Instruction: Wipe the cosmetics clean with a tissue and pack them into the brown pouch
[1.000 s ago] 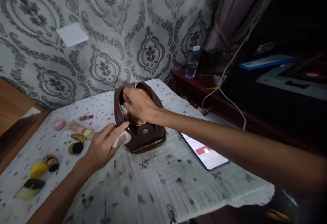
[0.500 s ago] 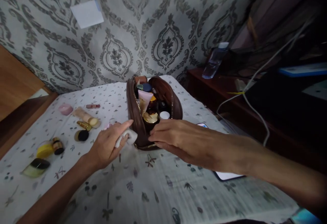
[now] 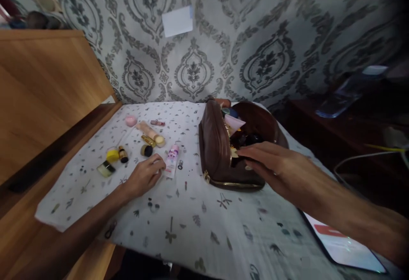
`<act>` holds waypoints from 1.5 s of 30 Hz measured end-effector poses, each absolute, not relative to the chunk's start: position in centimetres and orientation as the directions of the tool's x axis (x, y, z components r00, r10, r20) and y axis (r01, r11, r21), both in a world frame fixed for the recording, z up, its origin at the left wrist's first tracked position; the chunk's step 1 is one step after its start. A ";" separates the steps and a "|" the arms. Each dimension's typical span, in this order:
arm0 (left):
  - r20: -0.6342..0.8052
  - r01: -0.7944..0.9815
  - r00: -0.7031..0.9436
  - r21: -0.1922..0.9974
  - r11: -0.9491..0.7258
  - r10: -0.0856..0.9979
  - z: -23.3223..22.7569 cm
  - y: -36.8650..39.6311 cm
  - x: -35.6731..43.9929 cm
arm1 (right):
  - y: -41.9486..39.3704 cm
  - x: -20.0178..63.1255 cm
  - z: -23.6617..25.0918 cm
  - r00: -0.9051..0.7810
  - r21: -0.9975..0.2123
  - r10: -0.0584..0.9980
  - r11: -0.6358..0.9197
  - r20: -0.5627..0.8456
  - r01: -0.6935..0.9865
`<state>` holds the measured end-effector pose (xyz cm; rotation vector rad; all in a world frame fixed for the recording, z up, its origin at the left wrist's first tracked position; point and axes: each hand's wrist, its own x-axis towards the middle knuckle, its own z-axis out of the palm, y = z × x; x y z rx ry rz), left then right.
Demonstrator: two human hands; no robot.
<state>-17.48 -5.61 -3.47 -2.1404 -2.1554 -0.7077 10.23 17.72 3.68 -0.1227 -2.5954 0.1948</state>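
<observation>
My left hand (image 3: 145, 177) hovers low over the patterned cloth with its fingers curled. Its fingertips are by the lower end of a pink and white tube (image 3: 172, 159); whether they touch it, or hold anything, is hidden. At the brown zippered bag (image 3: 215, 148), my right hand (image 3: 271, 158) reaches over the open mouth, fingers stretched and slightly apart, fingertips down at the opening. Nothing shows held in it. Inside the bag stand a pale pink tube (image 3: 234, 122) and several dark containers, partly covered by the hand.
Left on the cloth lie a pink round container (image 3: 131, 121), a beige tube (image 3: 145, 129), a yellow jar (image 3: 112, 155), a green-tinted jar (image 3: 105, 169) and other small cosmetics. A phone (image 3: 345, 241) lies under my right forearm. A clear bottle (image 3: 347, 95) stands on the dark side surface.
The view has turned left. My left hand has moved away from the bag toward the small items, and the white crumpled-looking thing it held no longer shows. My right hand stays at the bag's opening.
</observation>
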 end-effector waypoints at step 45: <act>-0.002 0.694 -0.689 0.284 0.662 0.724 -0.9 -13.8 -33.9 | 1.8 -6.7 -8.5 -0.846 -0.745 0.387 0.667 0.365 -0.016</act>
